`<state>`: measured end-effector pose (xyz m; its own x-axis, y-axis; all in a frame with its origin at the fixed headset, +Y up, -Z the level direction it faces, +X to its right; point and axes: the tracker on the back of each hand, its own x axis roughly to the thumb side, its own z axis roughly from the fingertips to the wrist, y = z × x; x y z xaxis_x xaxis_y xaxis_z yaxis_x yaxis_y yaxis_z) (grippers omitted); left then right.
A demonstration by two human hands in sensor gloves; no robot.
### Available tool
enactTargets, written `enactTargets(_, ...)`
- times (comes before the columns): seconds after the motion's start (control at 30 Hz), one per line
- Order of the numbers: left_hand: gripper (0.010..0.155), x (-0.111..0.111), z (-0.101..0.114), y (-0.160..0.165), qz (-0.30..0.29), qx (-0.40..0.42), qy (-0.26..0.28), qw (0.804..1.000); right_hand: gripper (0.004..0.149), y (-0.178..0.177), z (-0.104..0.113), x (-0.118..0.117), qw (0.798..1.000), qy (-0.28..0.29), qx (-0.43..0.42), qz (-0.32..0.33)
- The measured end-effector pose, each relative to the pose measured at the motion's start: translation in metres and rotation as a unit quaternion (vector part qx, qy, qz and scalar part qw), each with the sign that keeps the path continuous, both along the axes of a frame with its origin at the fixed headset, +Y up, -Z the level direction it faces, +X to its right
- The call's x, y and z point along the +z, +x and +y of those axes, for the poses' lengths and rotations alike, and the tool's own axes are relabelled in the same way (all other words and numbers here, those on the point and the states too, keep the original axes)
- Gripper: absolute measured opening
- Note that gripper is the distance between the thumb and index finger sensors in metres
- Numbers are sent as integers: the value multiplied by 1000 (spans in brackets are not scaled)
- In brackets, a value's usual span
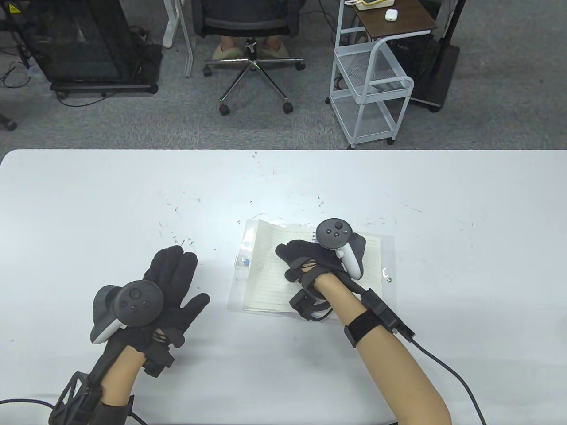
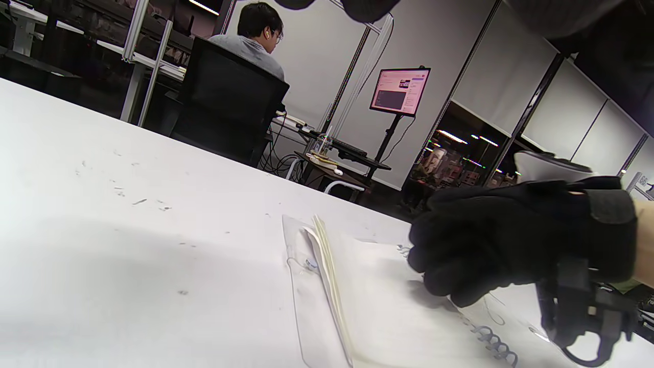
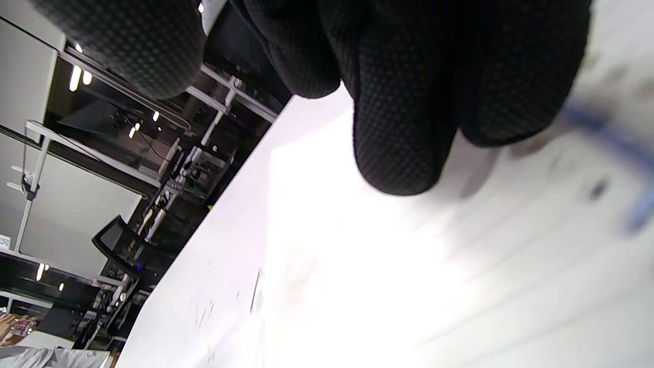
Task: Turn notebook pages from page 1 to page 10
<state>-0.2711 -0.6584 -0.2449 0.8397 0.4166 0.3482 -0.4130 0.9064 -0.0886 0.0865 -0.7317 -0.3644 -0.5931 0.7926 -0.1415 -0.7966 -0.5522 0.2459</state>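
Observation:
A spiral notebook with a clear plastic cover lies open on the white table; lined pages show. My right hand hovers low over the middle of the notebook, near the spiral, fingers curled and pointing left. The left wrist view shows the notebook, its spiral and my right hand just above the page. The right wrist view shows gloved fingertips close over the lined page. My left hand lies open and empty, fingers spread, on the table left of the notebook.
The table's far edge runs across the view. Beyond it on the floor stand an office chair, a white wire cart and a black cabinet. Small dark specks dot the table.

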Motion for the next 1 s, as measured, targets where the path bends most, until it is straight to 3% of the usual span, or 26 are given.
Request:
enactTargets(0.23,87,0,0,1,-1,-2,2,1000,74,71,21,14,998,32,44,-28)
enactTargets(0.43,87,0,0,1,0,-3,0,1000,86,103,0,29,989,28,141,-15)
enactTargets(0.7,87,1,-1,2,2,-3,-4,1000,106,105,-33,33,958,-16,281,63)
enactTargets(1.0,87,0,-1,2,5,-2,-6,1000,113,96,-53,34,924,-81,347,139)
